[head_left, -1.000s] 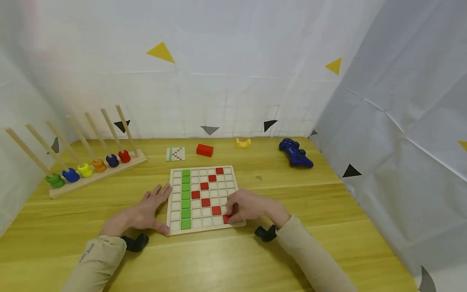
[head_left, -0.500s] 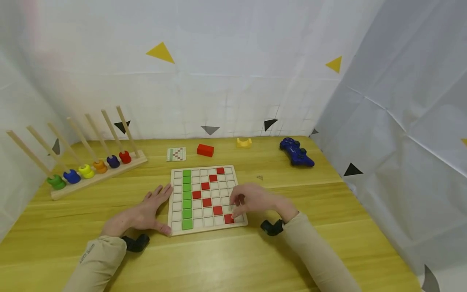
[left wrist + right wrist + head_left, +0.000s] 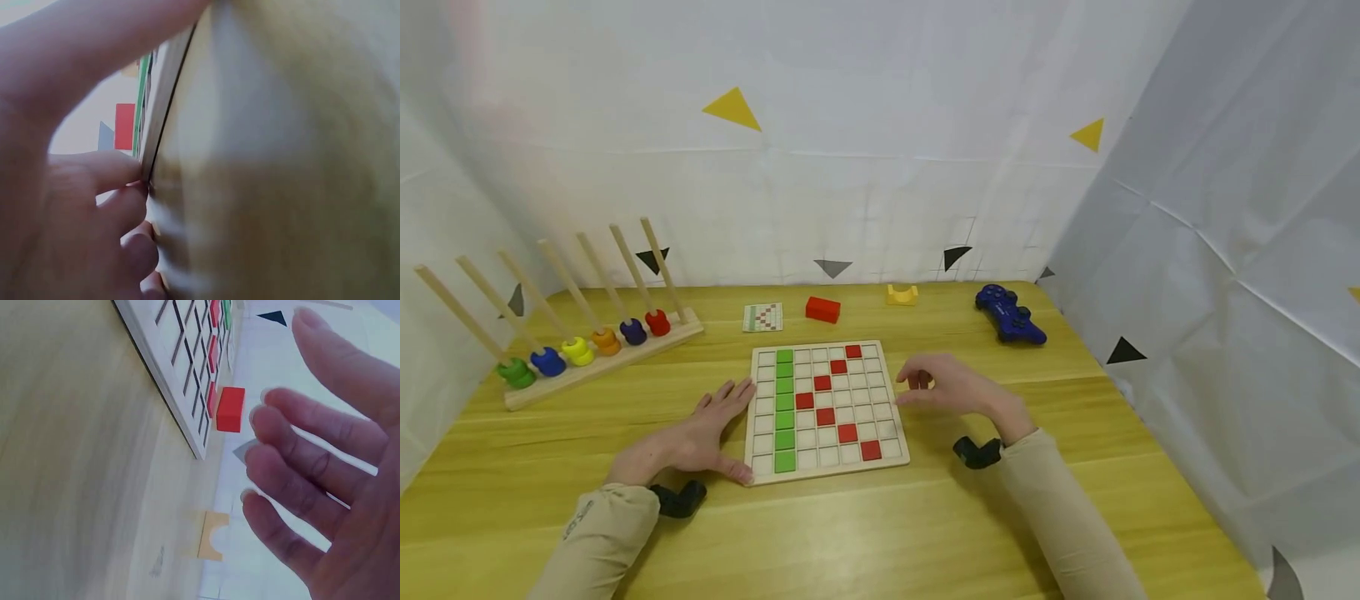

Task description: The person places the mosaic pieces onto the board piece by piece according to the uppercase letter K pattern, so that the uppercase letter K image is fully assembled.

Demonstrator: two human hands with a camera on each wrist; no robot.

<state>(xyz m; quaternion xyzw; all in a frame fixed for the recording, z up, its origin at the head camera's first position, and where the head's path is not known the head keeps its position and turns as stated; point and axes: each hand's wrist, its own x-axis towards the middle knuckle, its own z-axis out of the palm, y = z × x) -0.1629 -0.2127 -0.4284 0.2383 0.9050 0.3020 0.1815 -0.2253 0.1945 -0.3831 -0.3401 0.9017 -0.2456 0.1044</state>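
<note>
A square wooden grid board (image 3: 835,473) lies flat on the table. Green tiles (image 3: 785,402) fill one of its columns, and several red tiles (image 3: 825,417) form a sideways V to the right of that column. My left hand (image 3: 700,433) rests at the board's left side, fingers spread, with fingertips and thumb at the edge; the left wrist view shows the fingers against the board's side. My right hand (image 3: 951,385) is raised beside the board's right edge. Its fingers (image 3: 300,469) are loosely bent with nothing between them and the thumb.
Behind the board are a small pattern card (image 3: 763,317), a red block (image 3: 823,310) and a yellow arch block (image 3: 902,295). A blue game controller (image 3: 1011,314) lies at the back right. A wooden peg stand (image 3: 617,354) with coloured beads stands at the left.
My right hand has come away from the red tile in the board's near right corner, moving back and right. That tile is now fully visible. The left hand has stayed in place.
</note>
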